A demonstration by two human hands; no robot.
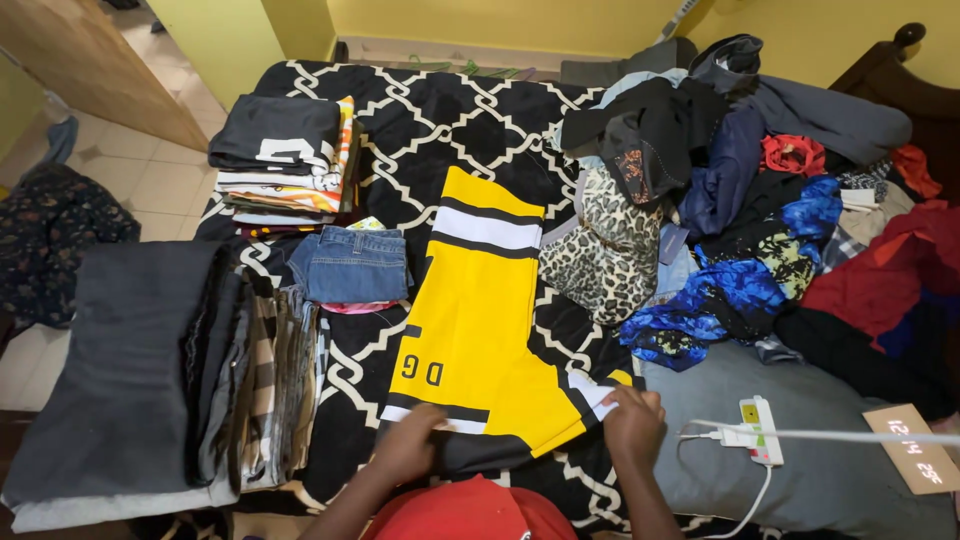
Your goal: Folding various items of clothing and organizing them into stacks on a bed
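Mid-fold: yellow jersey [480, 320] lies flat on patterned bedspread [420, 130], between folded stacks and unsorted heap [790, 210]. Left hand [410, 445] pinches near hem, right hand [632, 420] pinches sleeve (fingers closed on cloth). Next move likely needs sleeve folded inward.

Even, soft indoor light, faint shadows, sharp focus overall, slight wide-angle bending toward the frame edges.

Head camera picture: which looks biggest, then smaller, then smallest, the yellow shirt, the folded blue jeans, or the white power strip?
1. Yellow shirt, held by both hands.
2. Folded blue jeans.
3. White power strip, smallest even though it lies nearer the camera.
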